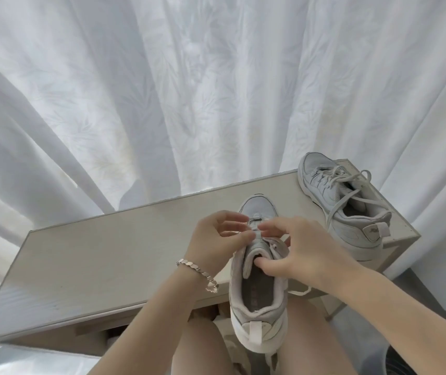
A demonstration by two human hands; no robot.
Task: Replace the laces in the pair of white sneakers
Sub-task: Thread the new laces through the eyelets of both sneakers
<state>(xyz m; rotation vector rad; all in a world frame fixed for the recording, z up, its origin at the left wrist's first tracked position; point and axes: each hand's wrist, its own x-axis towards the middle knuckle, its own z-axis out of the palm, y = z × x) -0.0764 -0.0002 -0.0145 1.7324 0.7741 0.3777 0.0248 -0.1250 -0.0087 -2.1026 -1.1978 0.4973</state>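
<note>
Left hand (217, 236) curled, thumb and forefinger pinching the lace (255, 228) at the low eyelets. Right hand (301, 251) grips the near sneaker (257, 315), thumb down inside the opening, fingertips on top of the tongue, almost meeting the left pinch. Both hands touch the shoe, left at 10 o'clock of the tongue, right at 3. Near sneaker is dead centre, long axis 12-to-6, toe at 12 on the table (108, 261), heel at 6 over the person's lap. Loose lace end (301, 291) hangs out at 3 o'clock under the right wrist. Upper eyelets look unlaced, so probably working the bottom rows; old lace or new, can't tell. Next pull likely goes across the tongue, left hand nearer the working bit. Bracelet (193, 267) on left wrist. Far sneaker (351, 212) at 1 o'clock on the table, well apart, toe toward 11, laced, ends slack. White curtain (162, 90) behind at 12.
</note>
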